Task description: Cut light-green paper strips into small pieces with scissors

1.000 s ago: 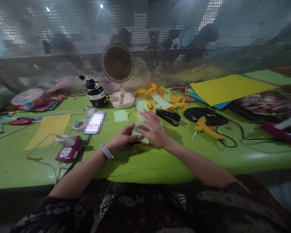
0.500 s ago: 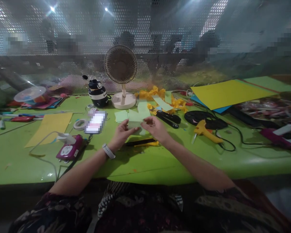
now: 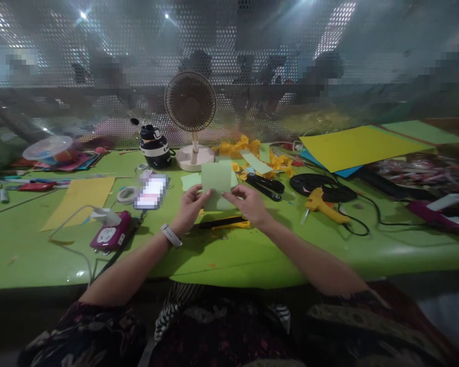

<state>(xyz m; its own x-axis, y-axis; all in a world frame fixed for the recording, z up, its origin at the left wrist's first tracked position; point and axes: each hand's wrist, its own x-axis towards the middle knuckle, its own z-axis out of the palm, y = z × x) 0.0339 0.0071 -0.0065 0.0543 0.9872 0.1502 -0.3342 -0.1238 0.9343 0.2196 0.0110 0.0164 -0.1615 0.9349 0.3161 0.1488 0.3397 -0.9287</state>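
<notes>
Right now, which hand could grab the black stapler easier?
Probably the right hand: the black stapler lies just beyond it. The left hand is farther away, across the pale green paper. Both hands hold that paper, so the right would have to let go first.

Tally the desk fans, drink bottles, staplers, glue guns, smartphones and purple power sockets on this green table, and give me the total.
Desk fan: 1
Drink bottle: 1
Stapler: 1
Glue gun: 1
Smartphone: 1
Purple power sockets: 2
Total: 7
</notes>
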